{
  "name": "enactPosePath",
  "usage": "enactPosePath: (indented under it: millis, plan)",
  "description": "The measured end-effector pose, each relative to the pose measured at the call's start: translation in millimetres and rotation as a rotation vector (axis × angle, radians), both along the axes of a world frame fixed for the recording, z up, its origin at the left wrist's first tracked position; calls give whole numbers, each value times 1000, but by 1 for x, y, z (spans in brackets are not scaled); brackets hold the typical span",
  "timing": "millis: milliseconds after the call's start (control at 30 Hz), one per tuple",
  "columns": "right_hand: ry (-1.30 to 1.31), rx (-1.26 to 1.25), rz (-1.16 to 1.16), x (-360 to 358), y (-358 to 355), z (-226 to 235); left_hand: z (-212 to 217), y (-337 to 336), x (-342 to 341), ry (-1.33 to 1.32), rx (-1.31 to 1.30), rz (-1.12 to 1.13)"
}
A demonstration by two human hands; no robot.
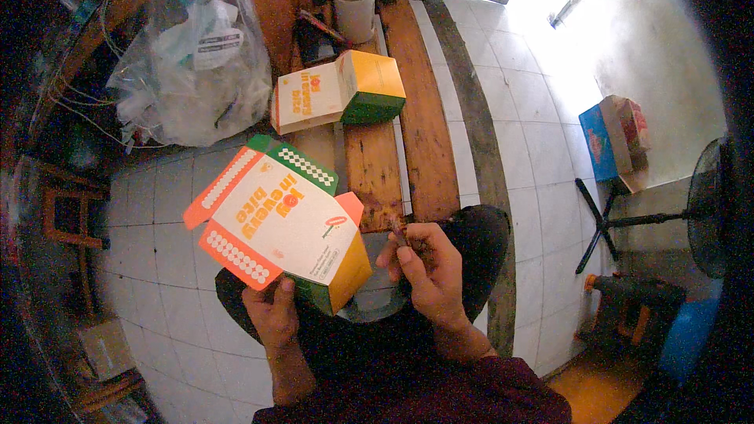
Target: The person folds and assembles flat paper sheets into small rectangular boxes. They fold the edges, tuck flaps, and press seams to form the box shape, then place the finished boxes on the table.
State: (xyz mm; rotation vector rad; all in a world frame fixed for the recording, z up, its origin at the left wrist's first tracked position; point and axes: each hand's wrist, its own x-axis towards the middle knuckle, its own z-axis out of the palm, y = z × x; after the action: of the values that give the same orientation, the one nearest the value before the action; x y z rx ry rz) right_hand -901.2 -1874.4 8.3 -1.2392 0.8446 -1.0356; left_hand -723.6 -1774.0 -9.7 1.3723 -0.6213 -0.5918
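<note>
Cardboard, white with orange and green flaps, made up the half-folded carton (pixel 283 224) that the left hand (pixel 275 314) gripped from below, thumb pressed on its near edge, holding it up over the tiled floor (pixel 165 298). The right hand (pixel 424 263), just right of the carton, had its fingers curled shut around a small dark object (pixel 398 229), too small to identify. Farther off, a finished carton (pixel 338 90) lay on the wooden bench (pixel 428 133), a clear plastic bag (pixel 192 55) to its left.

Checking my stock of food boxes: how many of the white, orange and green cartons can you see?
2: one unfolded carton held in the left hand, one assembled carton lying on the wooden bench. More may be hidden out of view.
</note>
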Motion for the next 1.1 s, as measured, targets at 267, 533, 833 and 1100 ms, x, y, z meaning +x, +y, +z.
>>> enactPosePath:
  millis: [267, 533, 833, 1100]
  plan:
    - [46, -80, 0, -1, 0, 5, 10, -2, -1, 61, -72, -42]
    - [-37, -242, -70, 4, 3, 3, 14, 2, 1, 102, -79, -42]
    - [-108, -403, -107, 12, 9, 8, 15, 2, 2, 78, -73, -9]
    - [-167, -440, -35, 8, 5, 14, 14, 3, 2, 85, -51, 3]
